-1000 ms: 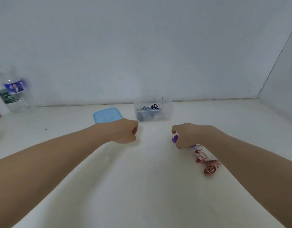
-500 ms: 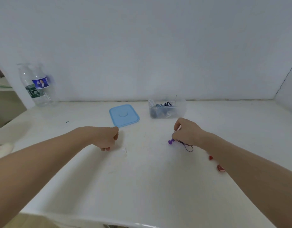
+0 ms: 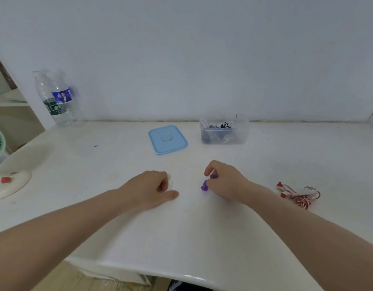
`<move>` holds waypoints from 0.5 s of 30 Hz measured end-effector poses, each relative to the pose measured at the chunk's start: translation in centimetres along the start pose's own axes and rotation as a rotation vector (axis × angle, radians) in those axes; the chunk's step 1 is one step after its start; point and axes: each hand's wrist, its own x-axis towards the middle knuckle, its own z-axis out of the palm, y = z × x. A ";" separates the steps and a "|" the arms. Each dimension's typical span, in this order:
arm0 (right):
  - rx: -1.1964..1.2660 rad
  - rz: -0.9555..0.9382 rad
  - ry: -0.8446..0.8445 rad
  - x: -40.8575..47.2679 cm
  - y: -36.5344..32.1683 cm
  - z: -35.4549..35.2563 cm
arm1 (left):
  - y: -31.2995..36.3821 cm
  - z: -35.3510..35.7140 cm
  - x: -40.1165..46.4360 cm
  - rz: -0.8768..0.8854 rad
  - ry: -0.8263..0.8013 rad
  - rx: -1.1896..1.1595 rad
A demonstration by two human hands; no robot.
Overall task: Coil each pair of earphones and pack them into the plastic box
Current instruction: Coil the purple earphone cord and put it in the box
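Note:
My right hand rests on the white table, curled over a pair of purple earphones; two purple buds show at my fingertips and the cord is hidden under the palm. My left hand lies beside it in a loose fist with the thumb stretched out, holding nothing I can see. A clear plastic box with several coiled earphones inside stands at the back. A red-and-white pair of earphones lies tangled to the right of my right forearm.
The box's blue lid lies flat left of the box. Two clear bottles stand at the back left by the wall. A small fan sits at the left edge. The table's front edge is near me.
The view has swung left and down. My right hand has drawn the purple earphones nearer and curled over them. My left hand has moved in closer to the right hand.

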 end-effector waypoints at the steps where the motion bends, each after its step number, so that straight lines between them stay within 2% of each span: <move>1: 0.008 -0.024 0.016 -0.1 0.2 0.2 | -0.2 0.3 0.0 -0.001 0.026 0.004; 5: -0.027 -0.131 0.094 -1.0 0.8 0.9 | -0.6 1.0 -0.1 0.003 0.092 0.022; 9: -0.083 -0.223 0.256 -1.8 1.4 2.6 | -0.7 0.9 0.1 0.018 0.091 0.029; 12: -0.237 -0.296 0.365 -2.0 1.7 3.7 | -1.0 0.3 0.2 0.028 0.065 -0.037; 15: -0.350 -0.379 0.405 -1.9 1.7 4.3 | -1.5 -0.2 0.2 0.021 0.067 -0.103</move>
